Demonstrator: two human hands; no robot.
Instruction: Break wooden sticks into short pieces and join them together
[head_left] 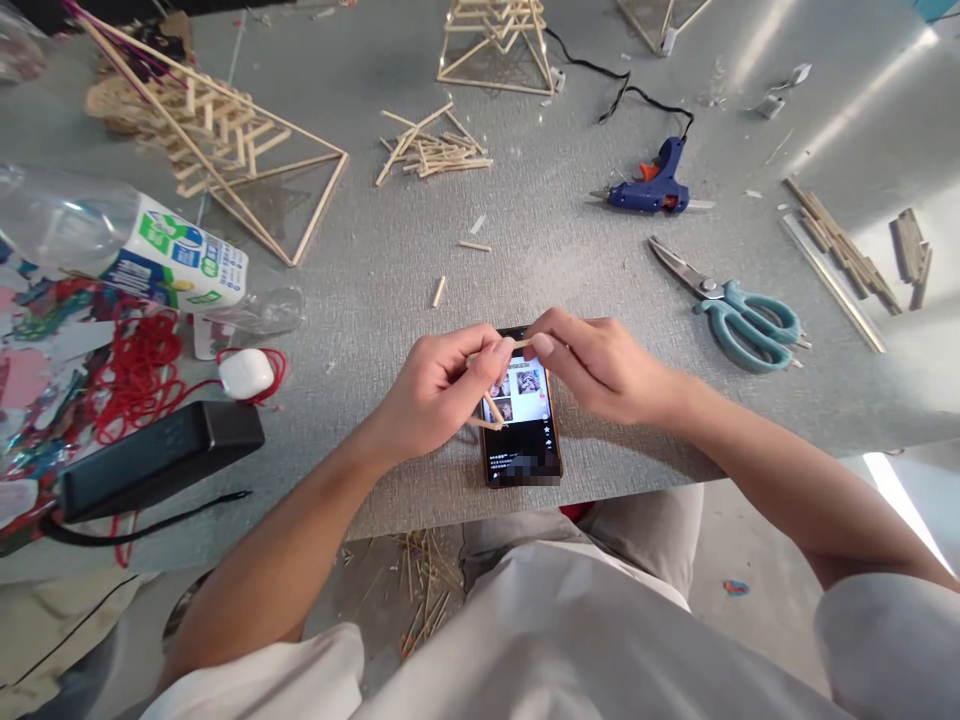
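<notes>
Over a lit phone [525,445] lying on the table, my two hands meet fingertip to fingertip. My left hand [442,385] is closed on a small piece of joined wooden sticks [493,410]; two stick ends meet in a point below its fingers, and the rest is hidden in the palm. From the right, my right hand [600,370] pinches the end of a short stick [523,343] that spans the small gap between the thumbs. Whether that stick is joined to the piece in my left hand, I cannot tell.
Scissors [739,310] and a blue glue gun [652,185] lie to the right. A pile of cut sticks [435,150] is ahead. Stick frames [319,205] stand at the back. On the left are a plastic bottle [187,255], red cord [139,370] and a dark box-shaped device [161,455].
</notes>
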